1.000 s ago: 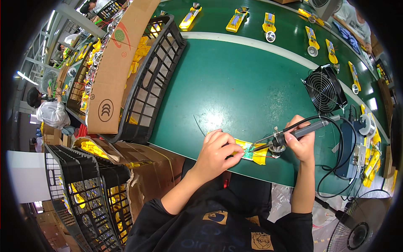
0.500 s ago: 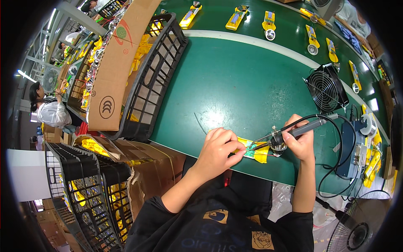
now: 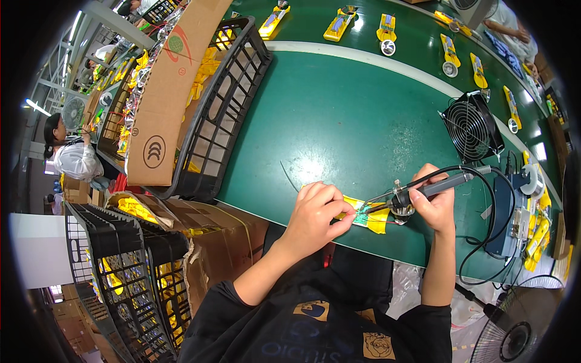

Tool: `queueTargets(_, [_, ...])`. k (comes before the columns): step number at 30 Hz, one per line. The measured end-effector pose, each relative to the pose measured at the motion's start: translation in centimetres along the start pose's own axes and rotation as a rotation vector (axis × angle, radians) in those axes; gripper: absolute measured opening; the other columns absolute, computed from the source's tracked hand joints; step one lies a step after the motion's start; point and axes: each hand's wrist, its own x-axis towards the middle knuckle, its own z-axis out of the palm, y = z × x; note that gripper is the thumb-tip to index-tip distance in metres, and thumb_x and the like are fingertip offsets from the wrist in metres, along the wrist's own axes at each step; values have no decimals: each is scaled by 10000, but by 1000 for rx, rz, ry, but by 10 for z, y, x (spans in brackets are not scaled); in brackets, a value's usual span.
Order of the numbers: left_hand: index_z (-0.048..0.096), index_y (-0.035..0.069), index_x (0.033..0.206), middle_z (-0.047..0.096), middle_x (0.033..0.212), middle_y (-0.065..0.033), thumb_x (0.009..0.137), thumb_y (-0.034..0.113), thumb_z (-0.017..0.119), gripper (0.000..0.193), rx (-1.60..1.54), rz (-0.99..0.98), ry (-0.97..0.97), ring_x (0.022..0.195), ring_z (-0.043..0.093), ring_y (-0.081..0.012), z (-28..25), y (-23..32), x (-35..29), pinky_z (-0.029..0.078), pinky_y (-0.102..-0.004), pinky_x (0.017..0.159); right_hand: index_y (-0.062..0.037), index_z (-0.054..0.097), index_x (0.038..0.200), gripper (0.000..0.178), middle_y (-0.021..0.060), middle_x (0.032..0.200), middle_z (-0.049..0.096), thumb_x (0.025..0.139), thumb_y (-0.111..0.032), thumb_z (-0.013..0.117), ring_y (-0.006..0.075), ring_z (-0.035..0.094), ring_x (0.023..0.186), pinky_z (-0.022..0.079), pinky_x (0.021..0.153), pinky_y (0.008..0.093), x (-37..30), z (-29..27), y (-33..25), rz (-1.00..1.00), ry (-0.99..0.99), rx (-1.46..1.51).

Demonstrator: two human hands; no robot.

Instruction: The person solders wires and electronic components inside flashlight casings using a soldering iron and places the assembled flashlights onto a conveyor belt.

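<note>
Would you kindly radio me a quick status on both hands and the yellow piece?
Left hand at yellow casing. Right hand gripping soldering iron, tip at green board. Black fan clear of both hands.

Left hand (image 3: 319, 213) angled inward, fingers (image 3: 334, 209) bent — right hand (image 3: 433, 201) curled in a grip, its forearm (image 3: 438, 266) nearly upright.

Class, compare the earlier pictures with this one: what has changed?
At the left, the co-worker has lifted their bowed head; at upper right, another co-worker's arm has shifted upward. Nothing was visibly grasped or released: the right hand still holds the soldering iron, and the left hand stays at the yellow casing.
</note>
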Motion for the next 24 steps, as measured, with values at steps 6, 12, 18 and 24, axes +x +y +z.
queueTargets(6, [565, 91, 653, 441, 653, -3, 616, 90, 634, 79, -4, -4, 0, 659, 442, -172, 0, 0, 0, 347, -309, 739, -15, 467, 604, 96, 8, 580, 428, 612, -22, 562, 51, 369, 498, 278, 448, 201, -1, 0, 0, -51, 65, 61])
queueTargets(12, [563, 91, 658, 442, 655, -5, 616, 86, 635, 84, -5, -4, -2, 662, 444, -175, 0, 0, -1, 348, -313, 739, -14, 469, 618, 101, 16, 608, 436, 618, -40, 567, 59, 381, 508, 281, 451, 203, -2, -7, 4, -45, 9, 25])
queueTargets(18, [563, 90, 668, 448, 669, -10, 618, 85, 636, 88, 9, 16, 5, 668, 448, -180, 2, -2, -2, 350, -322, 759, -12, 466, 619, 102, 14, 616, 433, 623, -55, 558, 57, 379, 506, 283, 453, 202, -2, -4, 3, -43, 57, 68])
queueTargets(24, [563, 92, 686, 459, 696, -8, 614, 88, 645, 109, 14, 87, 34, 688, 462, -182, 2, -6, -5, 364, -362, 765, -23, 455, 634, 97, 8, 616, 419, 631, -51, 548, 51, 374, 502, 288, 454, 192, 2, -12, 1, 1, 128, 111])
